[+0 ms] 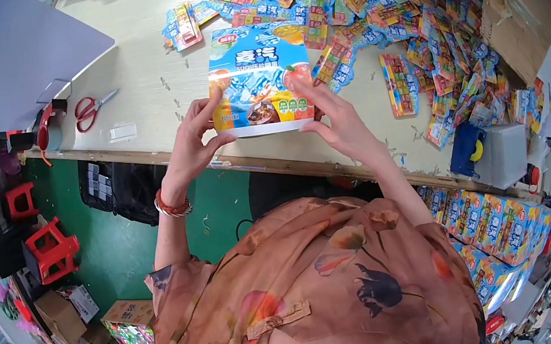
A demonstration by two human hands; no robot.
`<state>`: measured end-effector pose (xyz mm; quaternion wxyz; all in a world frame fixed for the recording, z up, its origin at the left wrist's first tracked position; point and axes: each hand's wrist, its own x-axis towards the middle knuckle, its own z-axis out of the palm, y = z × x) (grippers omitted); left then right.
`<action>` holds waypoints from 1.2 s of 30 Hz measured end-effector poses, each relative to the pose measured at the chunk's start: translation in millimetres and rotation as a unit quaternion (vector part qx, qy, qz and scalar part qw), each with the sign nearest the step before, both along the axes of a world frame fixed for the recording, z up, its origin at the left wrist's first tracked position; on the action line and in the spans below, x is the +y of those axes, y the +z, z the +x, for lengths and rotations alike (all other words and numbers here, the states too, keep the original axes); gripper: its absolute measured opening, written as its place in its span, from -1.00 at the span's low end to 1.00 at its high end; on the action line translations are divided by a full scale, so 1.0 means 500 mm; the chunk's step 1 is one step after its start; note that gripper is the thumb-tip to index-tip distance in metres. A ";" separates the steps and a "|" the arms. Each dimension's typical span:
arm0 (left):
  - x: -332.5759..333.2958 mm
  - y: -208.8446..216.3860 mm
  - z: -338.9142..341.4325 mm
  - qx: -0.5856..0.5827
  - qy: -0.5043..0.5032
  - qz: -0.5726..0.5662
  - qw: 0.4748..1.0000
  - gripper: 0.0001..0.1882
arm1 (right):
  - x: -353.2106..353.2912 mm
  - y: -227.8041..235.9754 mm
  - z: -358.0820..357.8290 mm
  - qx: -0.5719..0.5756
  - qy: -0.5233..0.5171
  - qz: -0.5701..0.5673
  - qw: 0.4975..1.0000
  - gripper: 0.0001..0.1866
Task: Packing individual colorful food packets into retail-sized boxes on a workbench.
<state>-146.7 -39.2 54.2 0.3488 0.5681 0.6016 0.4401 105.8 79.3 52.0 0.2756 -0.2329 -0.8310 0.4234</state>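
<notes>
Between my two hands is a blue printed carton with fruit pictures and a white lower edge, held at the front of the workbench. My left hand grips its left side, fingers on the printed face and thumb by the bottom corner. On the other side my right hand clasps the right edge the same way. Just behind the carton, a small stack of colourful candy packs lies on the bench. Many more flat candy packs are heaped to the right and rear.
Red-handled scissors and a tape dispenser lie at the bench's left. A blue-and-clear bin stands at the right edge. Packed cartons are stacked below right. Red stools and a black bag are on the left side.
</notes>
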 end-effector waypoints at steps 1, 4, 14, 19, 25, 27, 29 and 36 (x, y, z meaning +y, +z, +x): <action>0.000 0.002 0.002 -0.001 -0.002 0.001 1.000 -0.20 | -0.003 -0.009 0.002 -0.023 -0.007 0.031 0.999 -0.24; -0.007 0.001 0.010 0.171 0.020 0.017 0.985 -0.26 | -0.028 -0.029 0.003 -0.070 -0.051 0.076 0.993 -0.34; -0.037 -0.084 0.007 0.281 0.063 0.152 0.946 -0.55 | -0.035 -0.080 0.007 -0.049 -0.076 0.205 0.975 -0.56; -0.032 -0.083 -0.008 0.338 0.014 0.139 0.931 -0.46 | -0.047 -0.069 0.016 -0.093 -0.101 0.263 0.955 -0.49; 0.032 -0.104 -0.018 0.363 -0.105 0.234 0.896 -0.43 | -0.048 -0.135 0.011 -0.048 -0.045 0.288 0.956 -0.48; 0.051 -0.118 -0.013 0.254 -0.180 0.267 0.912 -0.46 | -0.034 -0.155 0.010 -0.015 -0.038 0.356 0.933 -0.55; 0.048 -0.110 -0.008 0.308 -0.193 0.237 0.901 -0.44 | -0.032 -0.164 0.011 -0.004 -0.042 0.343 0.939 -0.59; 0.032 -0.128 0.015 0.357 -0.130 0.219 0.899 -0.50 | -0.050 -0.119 0.022 0.000 -0.057 0.256 0.965 -0.63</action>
